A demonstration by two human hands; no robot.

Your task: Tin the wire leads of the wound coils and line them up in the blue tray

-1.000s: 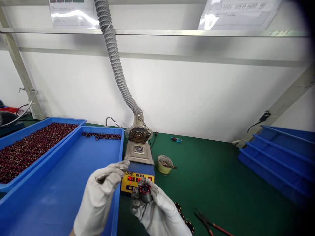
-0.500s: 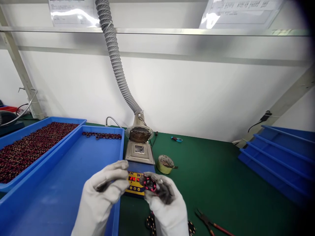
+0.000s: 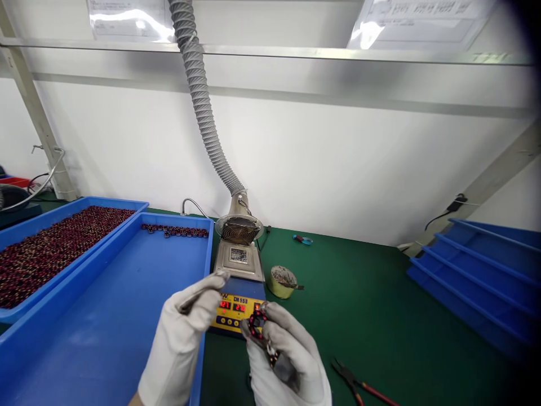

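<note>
My right hand (image 3: 287, 355), in a white glove with darkened fingertips, pinches a small toroidal coil (image 3: 257, 322) wound in dark red between thumb and fingers. More dark, speckled coils show lower in that palm, partly covered by the fingers. My left hand (image 3: 190, 321), gloved too, is raised over the edge of the blue tray with its fingers curled together; whatever is in them, if anything, is hidden. Just beyond both hands stands a solder pot (image 3: 239, 307) with a yellow panel and red digits.
An extraction hose (image 3: 203, 107) hangs down behind the pot. The near blue tray (image 3: 139, 282) has a row of coils at its far end; another tray (image 3: 139, 206) is heaped with them. A small tin (image 3: 281, 287), pliers (image 3: 349, 378), blue-handled cutters (image 3: 303, 240) and stacked trays (image 3: 473, 276) lie rightward.
My left hand has moved right and slightly up, closer to the solder pot. My right hand has turned, tilting the coil, and shifted a little lower and right. More of the panel shows.
</note>
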